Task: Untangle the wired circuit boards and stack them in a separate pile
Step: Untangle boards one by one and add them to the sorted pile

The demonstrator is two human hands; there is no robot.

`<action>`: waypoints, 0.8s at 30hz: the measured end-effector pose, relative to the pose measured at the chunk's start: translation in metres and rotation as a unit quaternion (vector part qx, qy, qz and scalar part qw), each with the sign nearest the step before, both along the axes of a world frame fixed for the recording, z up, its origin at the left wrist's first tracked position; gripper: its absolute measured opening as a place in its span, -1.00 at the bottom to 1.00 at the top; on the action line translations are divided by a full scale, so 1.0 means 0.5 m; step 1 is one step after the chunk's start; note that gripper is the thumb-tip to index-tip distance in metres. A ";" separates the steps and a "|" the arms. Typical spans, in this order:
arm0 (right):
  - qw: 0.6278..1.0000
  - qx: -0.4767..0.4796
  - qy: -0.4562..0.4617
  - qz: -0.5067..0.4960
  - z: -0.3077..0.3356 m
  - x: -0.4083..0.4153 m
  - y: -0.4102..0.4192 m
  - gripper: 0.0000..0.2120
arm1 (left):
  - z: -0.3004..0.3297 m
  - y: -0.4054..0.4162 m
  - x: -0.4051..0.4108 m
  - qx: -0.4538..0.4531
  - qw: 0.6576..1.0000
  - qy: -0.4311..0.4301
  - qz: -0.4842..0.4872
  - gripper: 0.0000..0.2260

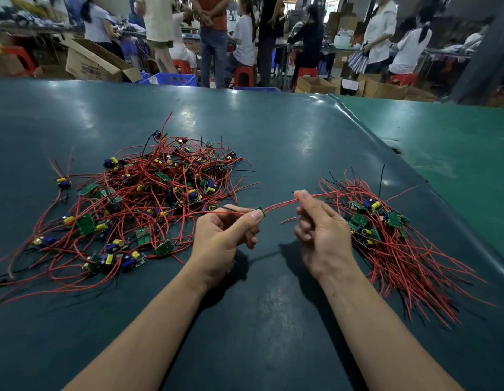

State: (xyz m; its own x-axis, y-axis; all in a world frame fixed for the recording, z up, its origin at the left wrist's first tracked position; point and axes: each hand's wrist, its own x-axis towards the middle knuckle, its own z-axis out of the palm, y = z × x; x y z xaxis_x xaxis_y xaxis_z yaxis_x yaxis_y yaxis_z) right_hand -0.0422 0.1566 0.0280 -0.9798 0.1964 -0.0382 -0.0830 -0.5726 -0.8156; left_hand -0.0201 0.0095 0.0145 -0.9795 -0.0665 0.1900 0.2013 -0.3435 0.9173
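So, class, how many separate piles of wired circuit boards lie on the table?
2: a tangled pile left of the hands, a neater stack to the right. One more board is held between them.

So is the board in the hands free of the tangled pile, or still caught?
Cannot tell. The left hand pinches the board above the mat; its trailing wires run back over the tangled pile.

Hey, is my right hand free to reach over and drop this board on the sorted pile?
Probably yes. The right hand pinches the red wires of the board in the left hand, and the sorted pile lies just beside it, with nothing between. The left grip must let go first.
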 end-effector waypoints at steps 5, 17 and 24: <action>1.000 -0.011 -0.009 -0.002 -0.007 -0.012 0.014 -0.73 | 0.003 0.003 0.002 -0.028 0.998 0.027 0.046 -0.90; 0.979 0.114 0.041 -0.167 -0.016 -0.014 0.027 -0.92 | -0.002 -0.002 0.000 -0.063 0.998 -0.004 0.027 -0.87; 0.967 0.152 0.065 -0.194 -0.014 -0.013 0.034 -0.87 | -0.001 -0.003 0.001 -0.078 0.997 -0.016 0.006 -0.89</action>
